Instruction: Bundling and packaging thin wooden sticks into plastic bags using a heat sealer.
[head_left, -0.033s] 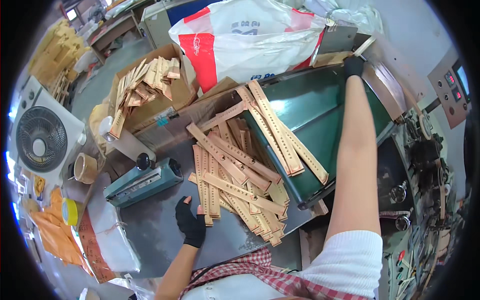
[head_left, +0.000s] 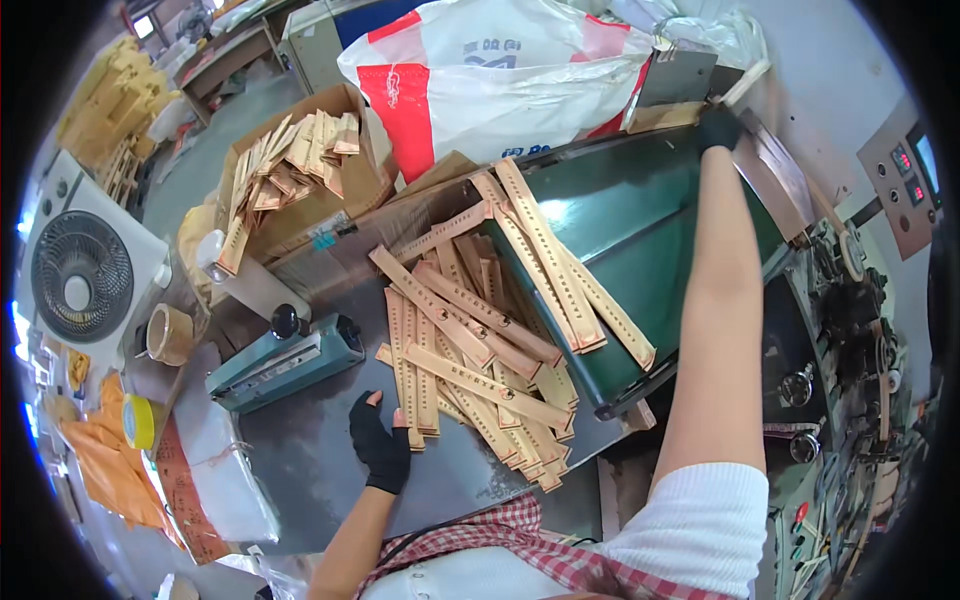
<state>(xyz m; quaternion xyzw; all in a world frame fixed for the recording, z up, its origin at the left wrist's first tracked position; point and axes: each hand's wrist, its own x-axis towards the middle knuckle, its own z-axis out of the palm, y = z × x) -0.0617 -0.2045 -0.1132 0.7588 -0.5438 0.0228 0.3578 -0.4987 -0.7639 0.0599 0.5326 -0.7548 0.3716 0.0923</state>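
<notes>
My left hand (head_left: 380,445), in a black glove with bare fingertips, rests on the grey tabletop (head_left: 310,440). Its thumb and fingers are apart, and a fingertip reaches the lower left end of a pile of long printed paper packets (head_left: 490,385). My right arm stretches over the green metal tray (head_left: 640,220). At the tray's far right end, my right hand (head_left: 718,128), also black-gloved, is closed at the lower end of a pale strip (head_left: 745,85); most of its fingers are hidden. A few more packets (head_left: 548,255) lie across the tray's left edge.
A cardboard box (head_left: 370,170) full of packets stands back left. Beside the pile sits a teal bench device (head_left: 285,365) with a black knob. A fan (head_left: 85,275) is far left, a white and red sack (head_left: 500,90) behind, machinery with a control panel (head_left: 905,180) right.
My right hand has shifted slightly right and away from me. The pale strip beside it has moved right and shows wider. My left hand has barely moved.
</notes>
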